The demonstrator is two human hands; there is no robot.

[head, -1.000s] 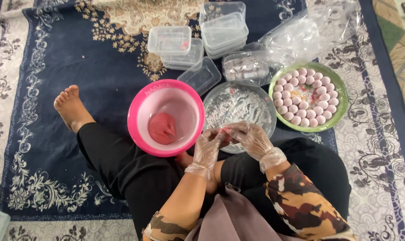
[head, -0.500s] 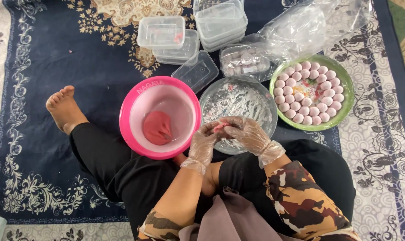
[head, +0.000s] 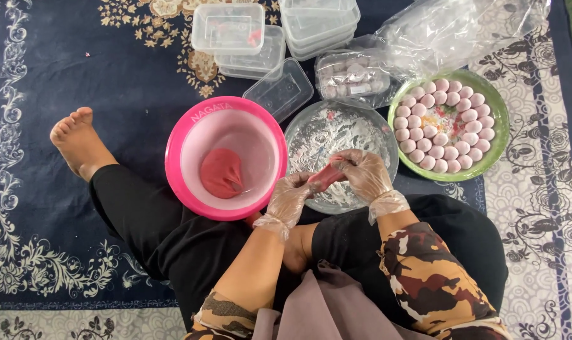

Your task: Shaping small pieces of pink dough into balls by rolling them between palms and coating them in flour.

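- Left hand (head: pixel 290 200) and right hand (head: pixel 363 173), both gloved, pinch one red dough piece (head: pixel 326 177) between them over the floured glass bowl (head: pixel 311 135).
- The dough looks soft, light and tacky; gentle fingertip holds at its ends suit it.
- Left of the bowl: pink bowl (head: pixel 179 135) holding the dough lump (head: pixel 220 173).

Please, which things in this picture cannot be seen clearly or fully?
- Small red dough piece, head view: mostly covered by the gloved left hand and gloved right hand; its shape cannot be told.
- Stack of clear plastic boxes, head view: cut off by the top edge.
- Contents of the closed clear plastic box: blurred by the lid.
- Crumpled clear plastic bag: whether anything is inside cannot be told.
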